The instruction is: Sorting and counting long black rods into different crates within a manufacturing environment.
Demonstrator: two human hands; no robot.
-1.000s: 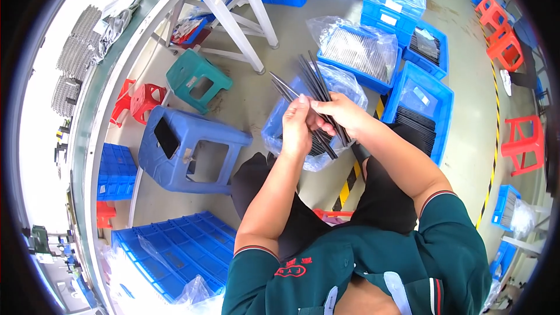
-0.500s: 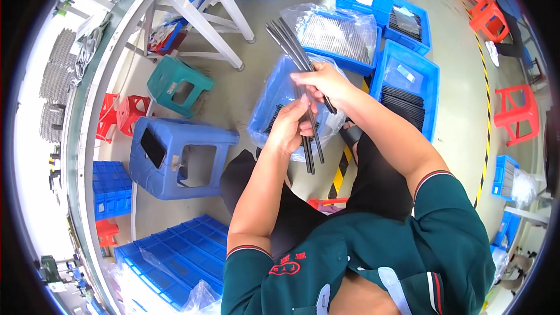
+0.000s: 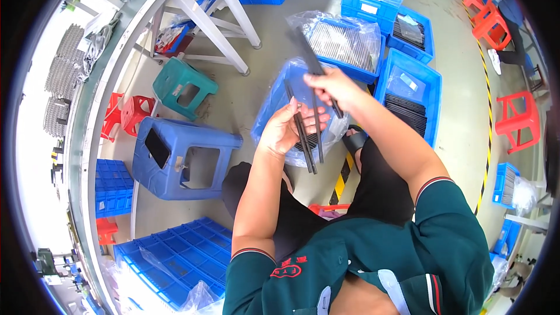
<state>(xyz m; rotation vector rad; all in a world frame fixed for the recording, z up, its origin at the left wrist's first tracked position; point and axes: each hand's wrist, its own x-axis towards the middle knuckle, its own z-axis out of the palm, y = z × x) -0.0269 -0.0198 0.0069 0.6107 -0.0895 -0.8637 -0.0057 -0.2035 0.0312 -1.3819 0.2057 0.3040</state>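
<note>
My left hand (image 3: 281,129) is turned palm up, its thumb over a few thin black rods (image 3: 307,154) that slant down past the fingers. Its fingers are partly uncurled. Just right of it and a little higher, my right hand (image 3: 337,87) grips a bundle of black rods (image 3: 311,52), whose far ends are smeared by motion. Another rod passes between the two hands; which hand bears it I cannot tell. Below both hands stands a blue bin (image 3: 262,111) lined with clear plastic, with more dark rods in it, partly hidden by my left hand.
Beyond sits a bin of silvery rods (image 3: 341,44) under plastic; to the right, a bin of black rods (image 3: 405,114). A blue stool (image 3: 198,131) bearing a phone (image 3: 156,148) and a green stool (image 3: 181,87) stand left. Table legs (image 3: 207,26) rise behind them.
My hands have moved apart. The right one has drawn a bundle of rods up and away, while a few rods stay in the left, whose fingers have loosened.
</note>
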